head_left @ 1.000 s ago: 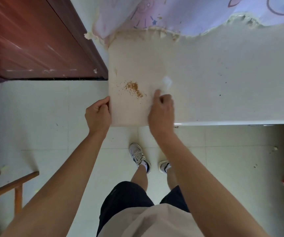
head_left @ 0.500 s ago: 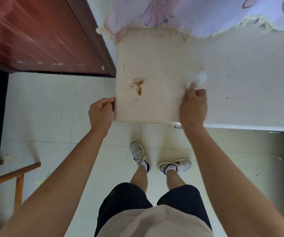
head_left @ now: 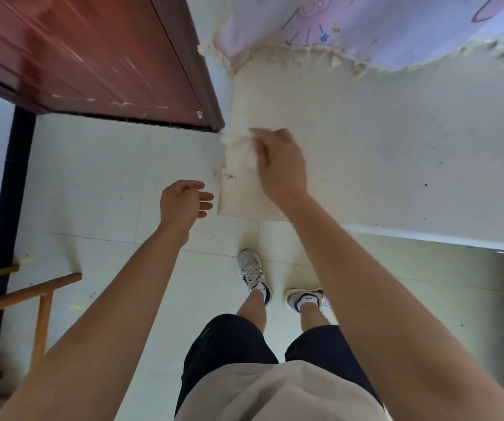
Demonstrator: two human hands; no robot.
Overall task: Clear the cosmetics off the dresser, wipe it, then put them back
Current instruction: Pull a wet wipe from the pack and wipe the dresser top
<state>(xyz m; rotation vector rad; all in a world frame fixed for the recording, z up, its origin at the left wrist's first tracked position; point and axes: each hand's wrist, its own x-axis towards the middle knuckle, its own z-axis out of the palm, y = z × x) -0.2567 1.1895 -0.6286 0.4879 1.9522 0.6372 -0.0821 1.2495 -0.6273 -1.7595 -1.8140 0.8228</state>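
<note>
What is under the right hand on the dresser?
A white tissue, bunched, sticking out past the right hand toward the left edge of the dresser. Brown crumbs lie just nearer the front. How much tissue the palm covers cannot be seen.

Floor [head_left: 92,192]: pale glossy tiles, thin grout lines, scattered specks. 
10–11 o'clock: red-brown wooden panel [head_left: 92,56], glossy, scuffed near its lower edge. 
9 o'clock: dark vertical post [head_left: 4,208]. 
8 o'clock: wooden frame [head_left: 42,302], rails and one upright. 
1 o'clock: lilac printed cloth [head_left: 366,19], cream fringe. 
Light soft and even.
</note>
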